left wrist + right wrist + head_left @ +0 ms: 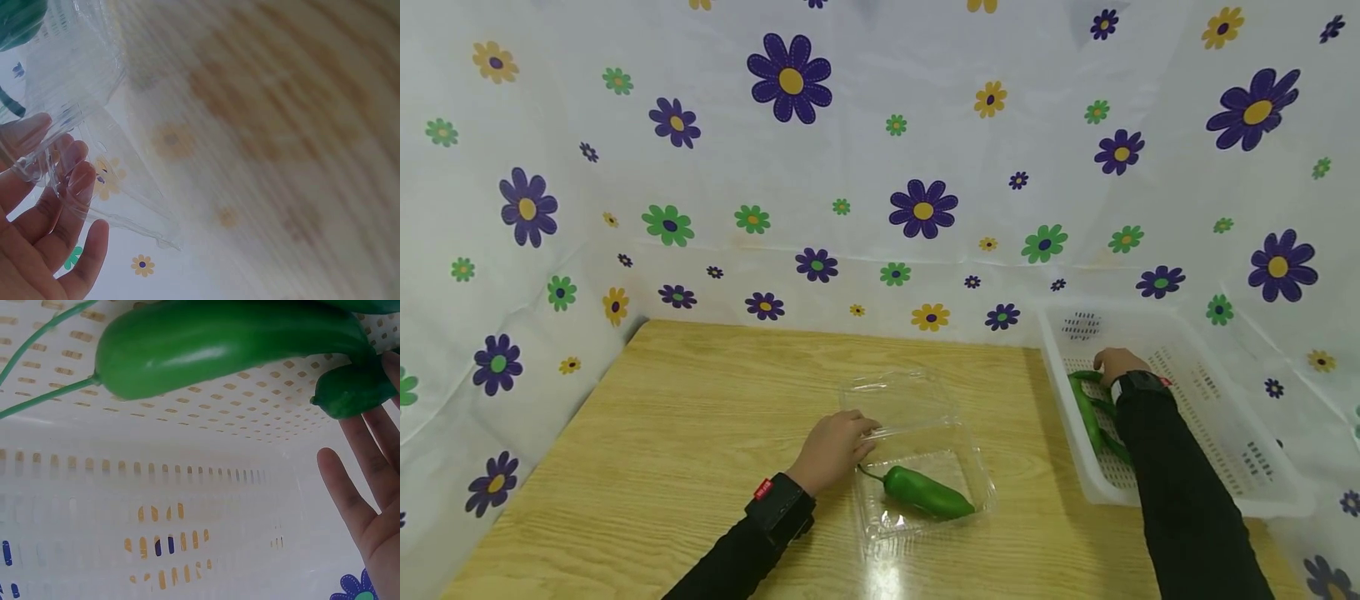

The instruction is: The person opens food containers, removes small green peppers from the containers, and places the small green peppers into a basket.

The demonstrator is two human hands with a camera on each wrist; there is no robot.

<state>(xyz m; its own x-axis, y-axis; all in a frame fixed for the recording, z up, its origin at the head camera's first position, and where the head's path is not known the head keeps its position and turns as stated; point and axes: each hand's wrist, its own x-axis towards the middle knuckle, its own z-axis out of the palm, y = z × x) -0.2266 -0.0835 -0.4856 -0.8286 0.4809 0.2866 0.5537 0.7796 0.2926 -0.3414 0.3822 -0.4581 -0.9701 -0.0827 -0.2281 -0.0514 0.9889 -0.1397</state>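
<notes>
A clear plastic clamshell box (pixel 895 521) lies unfolded on the table, a green pepper (pixel 928 493) with a thin curved stem inside it. My left hand (pixel 831 454) pinches the box's edge near the hinge on its left side; the left wrist view shows the fingers around the clear rim (pixel 69 187). My right hand (pixel 1122 365) reaches into a white plastic basket (pixel 1217 408). In the right wrist view its fingers and thumb are around the blunt end of a dark green pepper (pixel 353 390). A larger green pepper (pixel 206 347) with a long stem lies beside it.
Several green peppers (pixel 1086 408) lie along the basket's left side. The basket's raised walls (pixel 1075 450) stand at the table's right. A white flowered cloth (pixel 850 167) hangs behind the wooden table (pixel 700 400) and on both sides.
</notes>
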